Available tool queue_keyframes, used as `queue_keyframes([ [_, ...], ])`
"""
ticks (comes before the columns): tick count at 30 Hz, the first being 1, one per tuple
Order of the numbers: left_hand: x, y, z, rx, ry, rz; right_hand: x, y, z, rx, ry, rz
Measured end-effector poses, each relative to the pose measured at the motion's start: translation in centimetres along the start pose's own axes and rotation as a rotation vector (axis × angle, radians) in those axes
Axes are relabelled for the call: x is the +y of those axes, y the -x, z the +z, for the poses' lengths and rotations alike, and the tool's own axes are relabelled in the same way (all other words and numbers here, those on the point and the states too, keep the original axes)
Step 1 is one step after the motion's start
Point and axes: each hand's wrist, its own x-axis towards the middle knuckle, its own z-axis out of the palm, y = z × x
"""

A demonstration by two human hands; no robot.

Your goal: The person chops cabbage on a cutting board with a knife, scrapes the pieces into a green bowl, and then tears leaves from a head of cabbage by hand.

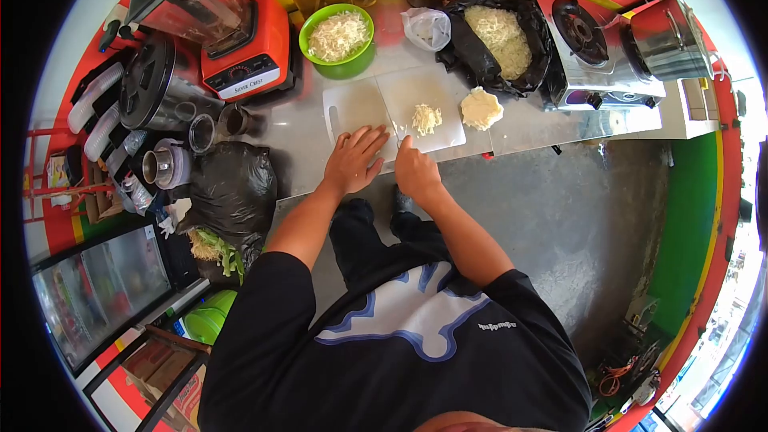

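A white cutting board (352,104) lies on the steel counter in front of me. My left hand (356,162) rests with its fingers spread at the board's near edge. Close to its right, my right hand (418,170) is closed around the handle of a knife, whose thin blade (392,124) points away over the board. Right of the blade sits a small pile of pale shreds (426,119). A pale, uneven round piece (482,109) lies beside the board's right edge.
Behind the board stand a green bowl of shreds (339,38) and a clear plastic bag (427,29). A black bag of shreds (500,40) and a stove (592,48) are at the right. The red blender (244,64) and a black bag (232,192) are left.
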Motion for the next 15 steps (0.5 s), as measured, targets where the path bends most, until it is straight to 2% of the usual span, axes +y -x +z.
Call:
queue_keyframes([
  [10,0.1,0.0,0.0,0.012,-0.018,0.009,-0.2,-0.1,0.7,0.033,-0.003,0.003],
  [15,0.2,-0.1,-0.2,0.039,-0.045,0.003,0.0,0.9,0.1,-0.016,-0.045,0.010],
])
